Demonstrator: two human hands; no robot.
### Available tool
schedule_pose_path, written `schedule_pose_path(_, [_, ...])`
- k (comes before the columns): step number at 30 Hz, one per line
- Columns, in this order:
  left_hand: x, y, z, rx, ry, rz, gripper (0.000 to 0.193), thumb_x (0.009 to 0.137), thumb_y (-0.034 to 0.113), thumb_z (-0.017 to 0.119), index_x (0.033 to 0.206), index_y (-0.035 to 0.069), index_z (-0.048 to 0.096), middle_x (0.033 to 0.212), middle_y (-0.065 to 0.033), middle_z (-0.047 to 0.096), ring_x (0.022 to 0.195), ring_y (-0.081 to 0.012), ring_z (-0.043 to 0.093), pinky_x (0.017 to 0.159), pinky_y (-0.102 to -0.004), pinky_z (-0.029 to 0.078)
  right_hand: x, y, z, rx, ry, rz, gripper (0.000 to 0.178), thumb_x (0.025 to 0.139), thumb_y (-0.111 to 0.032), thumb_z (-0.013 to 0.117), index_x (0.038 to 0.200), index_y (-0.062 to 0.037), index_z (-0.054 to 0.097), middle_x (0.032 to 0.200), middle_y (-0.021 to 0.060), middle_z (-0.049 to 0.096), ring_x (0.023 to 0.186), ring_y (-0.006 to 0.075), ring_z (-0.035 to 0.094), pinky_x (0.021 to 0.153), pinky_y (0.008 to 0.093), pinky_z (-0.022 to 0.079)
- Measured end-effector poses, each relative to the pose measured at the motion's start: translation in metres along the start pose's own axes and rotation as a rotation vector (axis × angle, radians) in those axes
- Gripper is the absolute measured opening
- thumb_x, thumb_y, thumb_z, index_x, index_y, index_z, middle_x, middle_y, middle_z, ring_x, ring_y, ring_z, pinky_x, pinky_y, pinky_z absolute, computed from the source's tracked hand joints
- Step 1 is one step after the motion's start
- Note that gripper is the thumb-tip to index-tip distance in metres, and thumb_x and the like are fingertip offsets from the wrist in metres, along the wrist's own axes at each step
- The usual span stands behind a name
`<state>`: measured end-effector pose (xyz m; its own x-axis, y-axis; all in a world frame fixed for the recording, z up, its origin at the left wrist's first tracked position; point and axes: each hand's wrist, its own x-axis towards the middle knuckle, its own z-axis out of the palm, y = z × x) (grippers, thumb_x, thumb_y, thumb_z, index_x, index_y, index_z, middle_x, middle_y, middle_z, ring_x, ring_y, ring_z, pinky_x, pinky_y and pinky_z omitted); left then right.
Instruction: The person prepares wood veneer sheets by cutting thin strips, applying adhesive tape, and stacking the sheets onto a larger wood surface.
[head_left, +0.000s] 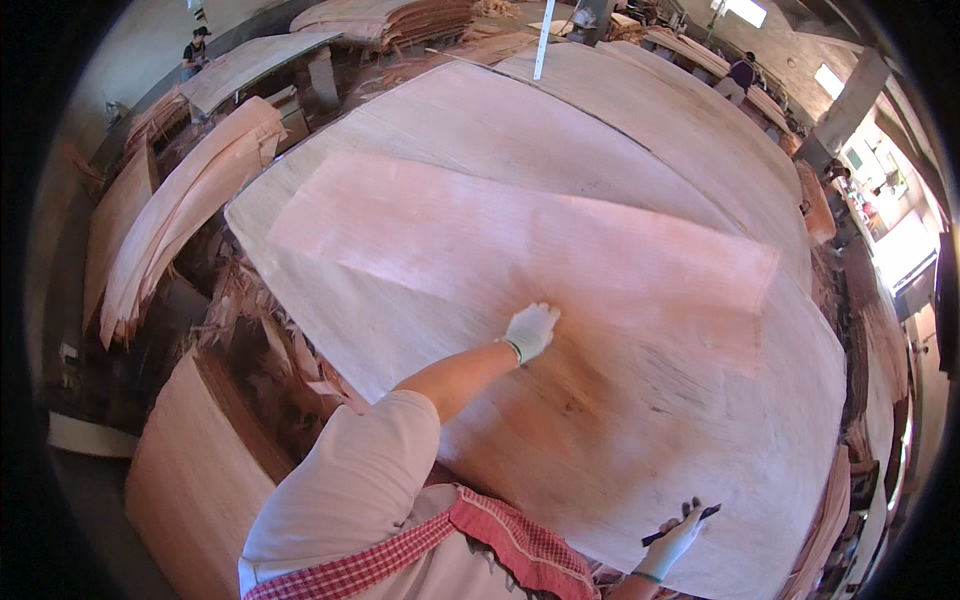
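Observation:
A long pinkish wood veneer sheet (520, 235) lies slantwise across a large pale work surface of broad wood sheets (640, 430). My left hand (532, 332), in a white glove, reaches forward to the sheet's near edge, its fingers closed there as if pinching it; the fingertips are partly hidden. Close to my body on the right, my right hand (676, 545) wears a white glove with dark fingertips. It grips a slim black tool (710, 511) whose ends stick out on both sides; its exact kind cannot be made out.
Curved veneer stacks (190, 215) stand at the left, with torn veneer scraps (270, 330) beside the work surface. Another stack (205, 450) sits near my left side. More veneer piles (385, 20) lie at the back. Co-workers (195, 55) appear far off, and a pillar (848, 100) rises at right.

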<state>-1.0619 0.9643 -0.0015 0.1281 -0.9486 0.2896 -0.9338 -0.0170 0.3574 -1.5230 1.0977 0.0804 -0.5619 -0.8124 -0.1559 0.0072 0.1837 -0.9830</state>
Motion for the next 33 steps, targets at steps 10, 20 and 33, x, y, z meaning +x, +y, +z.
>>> schedule_pose_path(10, [0.259,-0.176,-0.222,-0.672,0.638,-0.06,0.05,0.093,0.037,0.056,0.116,-0.007,0.058,0.118,-0.0274,0.059,0.113,-0.0387,0.055,0.098,-0.0421,0.043,-0.063,-0.055,0.204,0.164,-0.165,0.033,0.029,0.096,-0.03,0.056,0.08,-0.0053,0.055,0.093,0.0091,0.065,0.063,0.0125,0.056,0.052,0.0227,0.042])
schedule_pose_path(20, [0.314,-0.158,-0.364,-1.003,0.247,0.163,0.023,0.088,0.021,0.065,0.091,-0.002,0.066,0.081,-0.0071,0.069,0.074,-0.0121,0.063,0.072,-0.0267,0.05,-0.11,-0.279,0.522,-0.178,-0.705,-0.502,0.037,0.095,-0.033,0.057,0.115,-0.0017,0.06,0.099,0.004,0.066,0.083,0.0084,0.062,0.049,0.0206,0.039])
schedule_pose_path(33, [0.226,-0.259,-0.322,-1.096,-0.13,-0.138,0.052,0.098,0.032,0.052,0.137,-0.003,0.043,0.141,-0.0168,0.044,0.117,-0.0223,0.057,0.095,-0.0318,0.048,-0.204,-0.313,0.614,0.26,-0.814,-0.546,0.018,0.092,-0.017,0.06,0.087,0.0007,0.059,0.072,0.0044,0.061,0.062,0.0087,0.054,0.054,0.0232,0.044])
